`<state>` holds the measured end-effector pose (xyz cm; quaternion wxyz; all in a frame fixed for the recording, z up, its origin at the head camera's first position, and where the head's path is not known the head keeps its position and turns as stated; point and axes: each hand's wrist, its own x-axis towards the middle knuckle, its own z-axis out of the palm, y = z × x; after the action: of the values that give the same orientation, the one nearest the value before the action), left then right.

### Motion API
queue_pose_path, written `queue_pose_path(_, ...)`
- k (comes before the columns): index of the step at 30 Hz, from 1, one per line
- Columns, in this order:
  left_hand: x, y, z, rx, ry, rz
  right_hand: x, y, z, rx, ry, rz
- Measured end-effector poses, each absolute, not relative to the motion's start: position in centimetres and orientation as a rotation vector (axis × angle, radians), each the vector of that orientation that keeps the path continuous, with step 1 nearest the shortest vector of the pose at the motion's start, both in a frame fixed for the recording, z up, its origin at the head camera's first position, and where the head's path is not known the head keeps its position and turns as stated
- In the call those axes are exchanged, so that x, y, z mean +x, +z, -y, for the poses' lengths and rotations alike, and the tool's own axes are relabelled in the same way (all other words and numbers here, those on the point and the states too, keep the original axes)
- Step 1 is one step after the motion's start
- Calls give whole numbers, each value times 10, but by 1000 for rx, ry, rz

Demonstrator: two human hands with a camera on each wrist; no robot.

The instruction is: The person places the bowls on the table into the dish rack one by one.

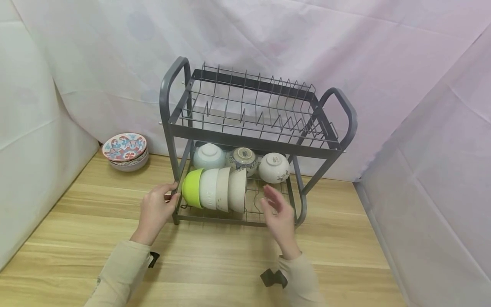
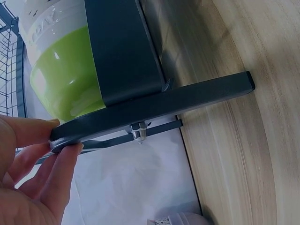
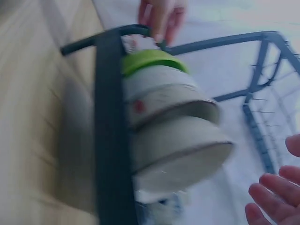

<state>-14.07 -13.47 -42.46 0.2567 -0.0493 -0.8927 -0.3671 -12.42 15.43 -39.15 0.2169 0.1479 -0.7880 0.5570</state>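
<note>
My left hand [image 1: 155, 209] pinches the front left post [image 2: 154, 105] of a dark grey two-tier dish rack [image 1: 249, 140] between thumb and fingers. On the lower tier a row of bowls stands on edge: a lime green bowl [image 1: 193, 188], a white bowl [image 1: 209, 189], a cream bowl [image 1: 222, 189] and a pale bowl [image 1: 237, 192] at the right end. To the right of that row is my right hand [image 1: 280, 217], blurred, its fingers spread loosely around nothing. The right wrist view shows its fingertips [image 3: 276, 197] apart from the pale bowl's rim.
Behind the row, a light blue bowl [image 1: 209, 157], a patterned bowl [image 1: 243, 158] and a white flowered bowl [image 1: 274, 167] sit upside down. The upper tier has wire dividers [image 1: 258, 96]. Stacked patterned bowls [image 1: 125, 149] stand left on the wooden table [image 1: 215, 264], near a pale curtain [image 1: 115, 64].
</note>
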Motion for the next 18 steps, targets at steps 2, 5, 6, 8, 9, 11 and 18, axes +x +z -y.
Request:
queue_pose_path(2, -141, -424, 135, -137, -988, 2420, -122, -383, -166, 402, 1529, 2094)
queue_pose_path(5, -141, -424, 135, -146, -976, 2415, -121, -368, -184, 322, 1518, 1977)
queue_pose_path(6, -141, -424, 135, -149, -974, 2414, -122, -363, -189, 279, 1515, 1946)
queue_pose_path(8, -140, -423, 135, -150, -973, 2415, -125, -355, -200, 167, 1494, 1901)
queue_pose_path(9, -140, -423, 135, -150, -973, 2415, -127, -352, -205, 114, 1467, 1886)
queue_pose_path(11, -139, -423, 134, -151, -968, 2418, -132, -348, -214, 9, 1408, 1876)
queue_pose_path(18, -139, -424, 134, -154, -946, 2428, -154, -343, -232, -175, 1284, 1908)
